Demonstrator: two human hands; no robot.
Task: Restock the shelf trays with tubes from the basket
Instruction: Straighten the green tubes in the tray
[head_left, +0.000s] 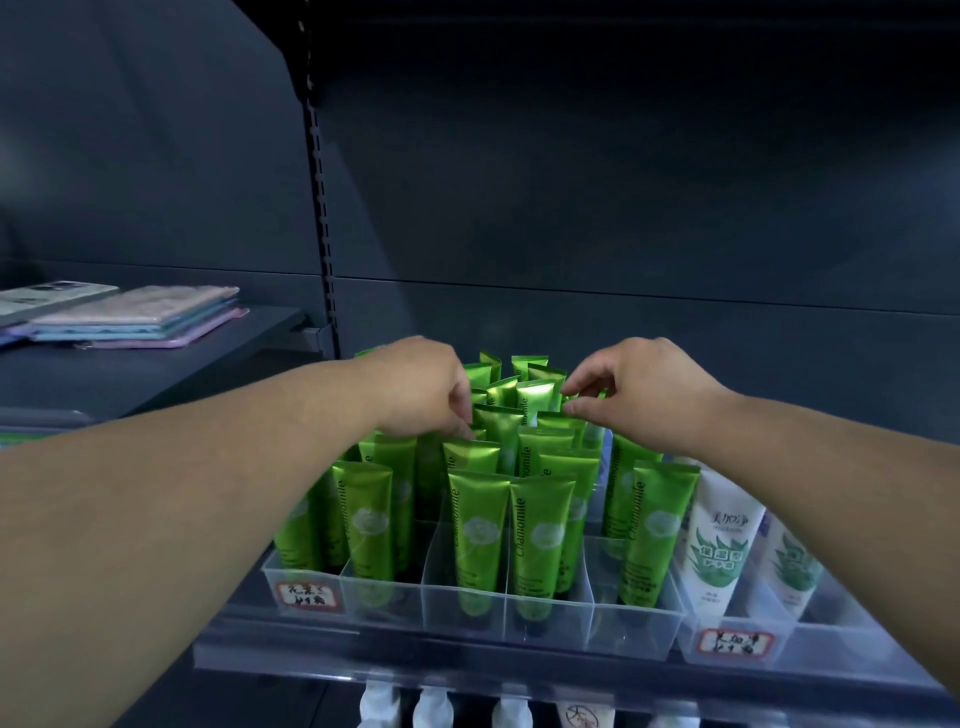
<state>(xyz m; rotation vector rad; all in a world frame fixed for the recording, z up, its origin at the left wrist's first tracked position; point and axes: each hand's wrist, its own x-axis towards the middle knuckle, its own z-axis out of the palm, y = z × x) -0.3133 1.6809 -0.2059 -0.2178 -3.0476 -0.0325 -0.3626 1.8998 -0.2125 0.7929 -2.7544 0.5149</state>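
Forearms, nearest: both bare, reaching in from the lower corners toward the middle of the shelf.
Green tubes: standing crimp-up, cap-down in the clear divided tray; front cells only part filled, rear cells crowded. Printed "Chamomile".
Left hand: fingers curled downward among the rear tubes; the fingertips are hidden behind crimped tops, so whether it pinches one cannot be told.
Right hand: thumb and forefinger closed together at the crimped top of a rear green tube, remaining fingers loosely bent; it looks like a pinch on that top edge.
Basket: not in view.
Step, judged: settling or straightening tubes in the back rows.
Risk, toppling: the tubes stand on narrow caps and lean on one another; a sideways nudge from either wrist could tip a row forward.
Risk, wrong cell: rear dividers are hidden by the tubes, so a tube may be pressed down astride a divider or into a full cell.
Risk, snagging: withdrawing a forearm low over the front row could drag those tubes out.
White tubes: in the neighbouring tray just to the right, close under the right forearm, also liable to a knock.
Tray labels: handwritten, red-bordered, on the tray fronts.
Folded packets: on the left shelf, well apart.
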